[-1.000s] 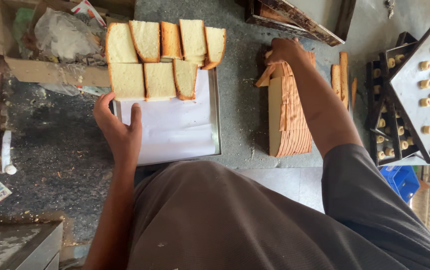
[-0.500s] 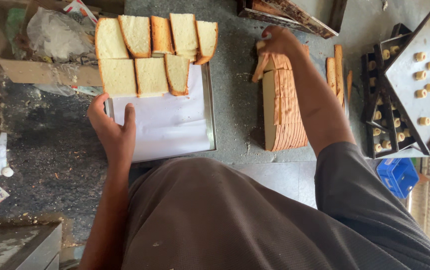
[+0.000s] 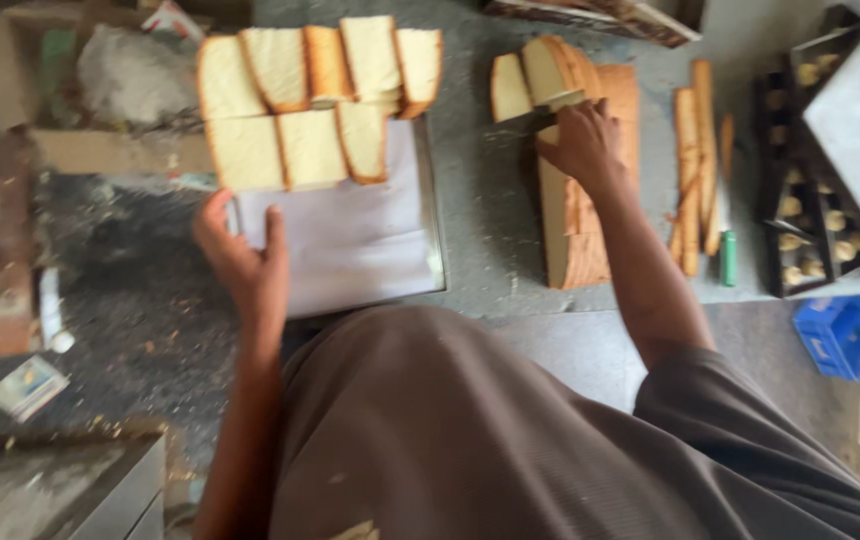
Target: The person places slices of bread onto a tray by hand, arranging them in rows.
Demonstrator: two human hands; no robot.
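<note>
My left hand (image 3: pixel 247 262) rests flat on the left edge of the white paper (image 3: pixel 355 235) that lines a metal tray (image 3: pixel 436 230), fingers spread and holding nothing. Two rows of pale cake slices (image 3: pixel 310 100) with brown crusts lie at the tray's far end. My right hand (image 3: pixel 582 145) grips the far end of a sliced brown loaf (image 3: pixel 575 245) that lies on the grey table. Two or three slices (image 3: pixel 528 78) lean away from the loaf just beyond my fingers. A dark gap shows beside them; whether a blade is there I cannot tell.
Long crust trimmings (image 3: pixel 695 170) and a small green object (image 3: pixel 729 257) lie right of the loaf. A rack of trays with small dough pieces (image 3: pixel 855 120) stands at the far right, a blue crate (image 3: pixel 838 335) below it. A cardboard box with a bag (image 3: pixel 120 70) sits far left.
My right hand has slid down onto the loaf's end, and a few slices now lean apart beyond it. My left hand stays on the tray's paper.
</note>
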